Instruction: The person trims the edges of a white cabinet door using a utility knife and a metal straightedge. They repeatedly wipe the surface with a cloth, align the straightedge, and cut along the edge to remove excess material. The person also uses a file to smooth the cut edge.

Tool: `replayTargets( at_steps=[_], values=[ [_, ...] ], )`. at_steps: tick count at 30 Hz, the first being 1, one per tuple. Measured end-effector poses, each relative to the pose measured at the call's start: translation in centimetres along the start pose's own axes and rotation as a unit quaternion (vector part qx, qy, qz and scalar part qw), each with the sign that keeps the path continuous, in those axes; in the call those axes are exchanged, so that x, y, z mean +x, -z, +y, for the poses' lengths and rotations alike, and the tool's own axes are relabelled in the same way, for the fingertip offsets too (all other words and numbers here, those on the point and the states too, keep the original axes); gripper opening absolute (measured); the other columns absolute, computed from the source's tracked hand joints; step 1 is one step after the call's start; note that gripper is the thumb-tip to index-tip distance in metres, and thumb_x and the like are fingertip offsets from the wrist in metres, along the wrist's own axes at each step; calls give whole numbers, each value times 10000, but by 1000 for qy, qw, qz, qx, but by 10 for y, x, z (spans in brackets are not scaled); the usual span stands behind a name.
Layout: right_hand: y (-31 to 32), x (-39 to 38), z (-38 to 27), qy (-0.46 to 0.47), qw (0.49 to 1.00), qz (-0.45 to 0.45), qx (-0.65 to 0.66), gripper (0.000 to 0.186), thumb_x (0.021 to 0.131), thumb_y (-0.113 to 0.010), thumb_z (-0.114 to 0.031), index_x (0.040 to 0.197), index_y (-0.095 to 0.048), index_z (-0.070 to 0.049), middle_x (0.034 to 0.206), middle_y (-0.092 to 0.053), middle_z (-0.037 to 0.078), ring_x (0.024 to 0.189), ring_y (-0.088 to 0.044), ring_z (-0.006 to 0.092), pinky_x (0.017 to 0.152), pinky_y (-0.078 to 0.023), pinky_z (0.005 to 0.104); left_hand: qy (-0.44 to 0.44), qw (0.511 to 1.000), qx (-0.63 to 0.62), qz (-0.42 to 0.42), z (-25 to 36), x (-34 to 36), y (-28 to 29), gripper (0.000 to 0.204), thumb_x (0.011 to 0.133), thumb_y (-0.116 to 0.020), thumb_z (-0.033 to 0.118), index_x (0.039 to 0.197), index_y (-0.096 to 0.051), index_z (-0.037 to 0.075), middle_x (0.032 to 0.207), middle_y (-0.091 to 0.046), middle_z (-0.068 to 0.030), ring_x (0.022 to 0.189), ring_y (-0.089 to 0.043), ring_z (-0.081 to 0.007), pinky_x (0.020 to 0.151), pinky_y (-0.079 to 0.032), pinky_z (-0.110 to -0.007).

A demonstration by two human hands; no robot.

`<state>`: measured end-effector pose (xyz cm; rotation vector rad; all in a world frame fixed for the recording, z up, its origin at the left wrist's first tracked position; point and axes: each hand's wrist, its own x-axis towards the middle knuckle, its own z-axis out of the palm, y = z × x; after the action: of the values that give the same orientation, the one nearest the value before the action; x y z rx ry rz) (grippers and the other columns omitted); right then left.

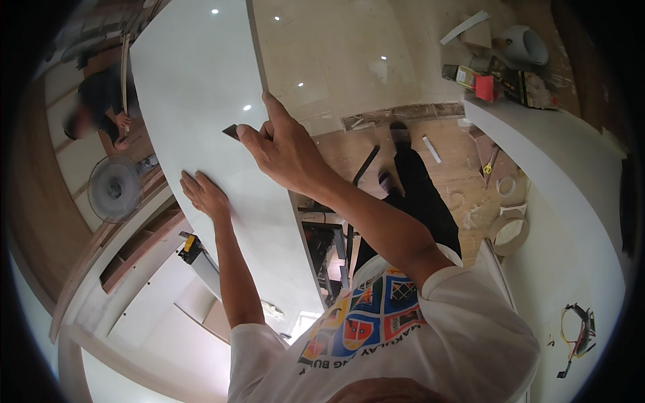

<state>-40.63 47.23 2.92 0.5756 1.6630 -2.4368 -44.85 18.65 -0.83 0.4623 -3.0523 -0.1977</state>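
Note:
A long white panel lies in front of me, its dark-edged right side running away from my body. My left hand lies on its surface near the left edge, fingers stretched out and holding nothing. Over the panel's right edge is my right hand, with one finger pointing forward along that edge. A small dark flat piece with a pointed corner is pinched at the right thumb. Most of this piece is hidden by the hand, so I cannot tell its exact kind.
At left, another person works behind a fan. A yellow-and-black tool is beside the panel. Yellow-handled scissors, a tape roll and a white strip lie on the floor at right. A white bucket lies farther back.

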Motion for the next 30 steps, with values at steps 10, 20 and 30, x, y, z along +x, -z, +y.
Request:
replayTargets(
  at_steps=[10,20,30],
  values=[
    [36,71,20,107,986,98,87,440,976,-600,-274,1219,-585,92,590,-601,97,514,-568,149,530,-452,305,-25,1000,-11,5,-9,-3,4,660,1024,-323,463,1503,-333,9,1558,-276,-236,1449,-255,-376,1185,-207,-452],
    [34,100,-5,175,968,77,-160,550,965,-550,-290,1298,-457,137,581,-614,179,557,-668,311,546,-538,419,-20,999,-25,-5,-5,-7,9,690,1023,-300,464,1508,-296,-27,1567,-254,-246,1458,-234,-375,1189,-202,-437],
    [47,124,-10,198,972,109,-69,580,933,-596,-293,1260,-459,166,568,-608,150,524,-651,313,548,-532,409,-22,999,-34,-3,-2,-7,10,666,1028,-316,433,1499,-308,-37,1559,-262,-257,1449,-250,-386,1182,-217,-438]
  ],
)
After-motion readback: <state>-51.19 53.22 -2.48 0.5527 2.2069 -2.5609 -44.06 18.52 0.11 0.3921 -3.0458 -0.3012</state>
